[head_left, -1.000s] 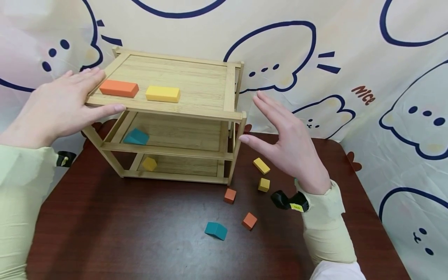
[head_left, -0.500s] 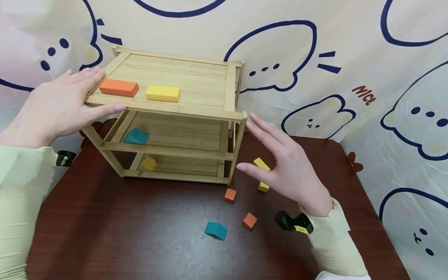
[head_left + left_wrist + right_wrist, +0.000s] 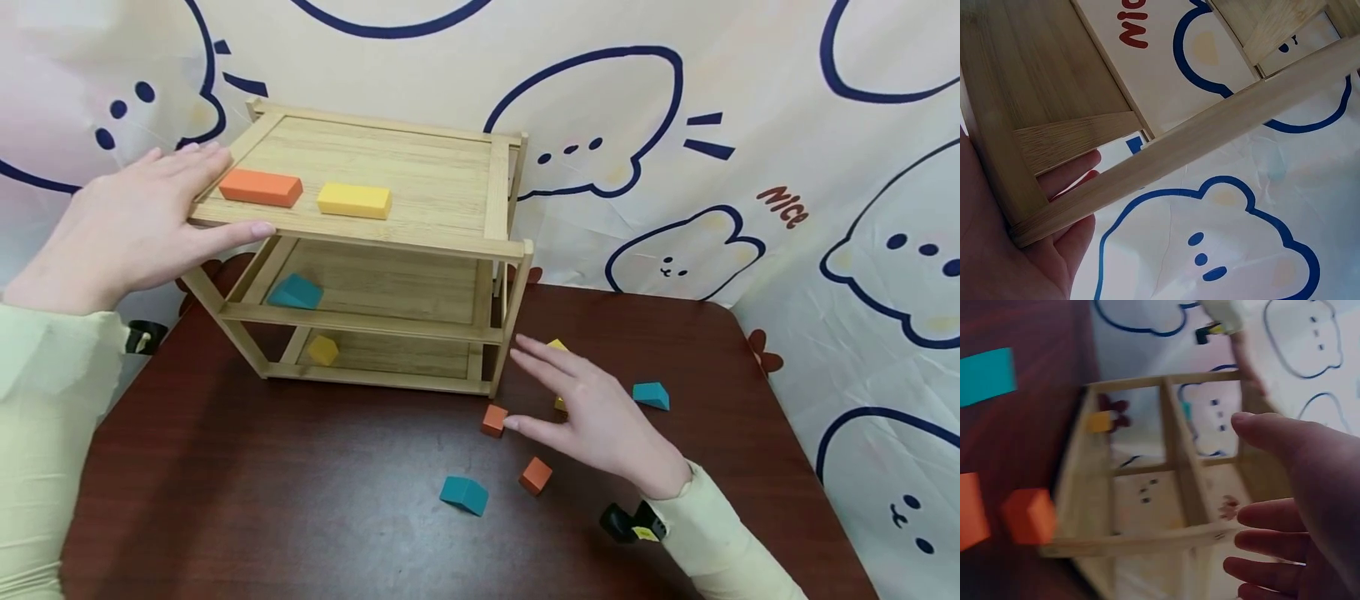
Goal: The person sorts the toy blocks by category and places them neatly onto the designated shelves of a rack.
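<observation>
Lying nearest my head camera on the dark red-brown tabletop (image 3: 315, 517), a teal block with slanted faces (image 3: 463, 495) sits to the near left of the right hand (image 3: 596, 421). Between that block and the hand's wrist I have one small orange cube (image 3: 536, 476). The right hand has its fingers extended and its thumb spread away from them, grasping nothing. On the head feed its thumb tip meets the edge of a second small orange cube (image 3: 493, 421); from here I cannot tell whether they touch. Right of this hand rests a teal triangular block (image 3: 651, 396), and behind its fingers are two yellow blocks (image 3: 557, 344), mostly hidden.

Farther off, between the two hands, stands a three-tier pale wooden shelf (image 3: 397, 292). I see the left hand (image 3: 142, 221) resting on its front left corner, fingers straight along the side, thumb stretched over the front rim. Just beside those fingers on the top tier lies an orange rectangular block (image 3: 261, 188), then a yellow rectangular block (image 3: 354, 201). Lower than the left thumb, a teal angled block (image 3: 296, 292) occupies the middle tier and a small yellow block (image 3: 323, 350) the bottom one. Beyond both hands hangs white cartoon-printed cloth (image 3: 420, 75).
</observation>
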`<state>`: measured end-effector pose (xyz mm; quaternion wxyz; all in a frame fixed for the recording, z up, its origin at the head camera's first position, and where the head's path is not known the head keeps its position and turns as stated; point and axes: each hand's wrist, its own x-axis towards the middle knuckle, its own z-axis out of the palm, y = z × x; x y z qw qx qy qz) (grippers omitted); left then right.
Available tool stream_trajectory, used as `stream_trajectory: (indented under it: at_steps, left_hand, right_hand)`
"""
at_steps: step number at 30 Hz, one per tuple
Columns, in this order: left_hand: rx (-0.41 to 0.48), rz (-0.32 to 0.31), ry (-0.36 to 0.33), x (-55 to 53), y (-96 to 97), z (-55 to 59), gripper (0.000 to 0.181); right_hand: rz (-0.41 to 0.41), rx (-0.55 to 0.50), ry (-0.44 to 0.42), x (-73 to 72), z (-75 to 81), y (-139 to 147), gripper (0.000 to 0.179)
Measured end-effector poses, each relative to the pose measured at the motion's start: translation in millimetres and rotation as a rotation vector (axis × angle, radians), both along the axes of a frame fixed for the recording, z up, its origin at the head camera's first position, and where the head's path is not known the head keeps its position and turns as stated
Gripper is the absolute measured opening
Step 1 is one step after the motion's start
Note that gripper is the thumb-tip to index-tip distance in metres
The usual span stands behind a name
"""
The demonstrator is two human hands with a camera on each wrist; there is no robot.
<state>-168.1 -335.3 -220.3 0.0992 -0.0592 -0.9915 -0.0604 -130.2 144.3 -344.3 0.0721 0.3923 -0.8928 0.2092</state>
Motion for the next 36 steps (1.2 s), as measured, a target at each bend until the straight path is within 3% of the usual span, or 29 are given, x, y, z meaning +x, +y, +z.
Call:
stream_trajectory:
  at_steps: [7, 18, 36]
  left_hand:
    - [0.022, -0.025, 0.019, -0.9, -3.9, -0.3, 0.097]
    - [0.024, -0.022, 0.015, -0.4, -4.9, -2.2, 0.097]
    - [0.028, -0.024, 0.024, -1.8, -2.3, -2.3, 0.096]
  right_hand:
    - [-0.052, 0.104, -0.143, -6.0, -27.5, 4.7, 0.077]
    - [-0.044, 0.110, -0.190, -24.7, -73.1, 4.0, 0.074]
    - [-0.020, 0.105, -0.254, -34.6, -86.7, -12.9, 0.034]
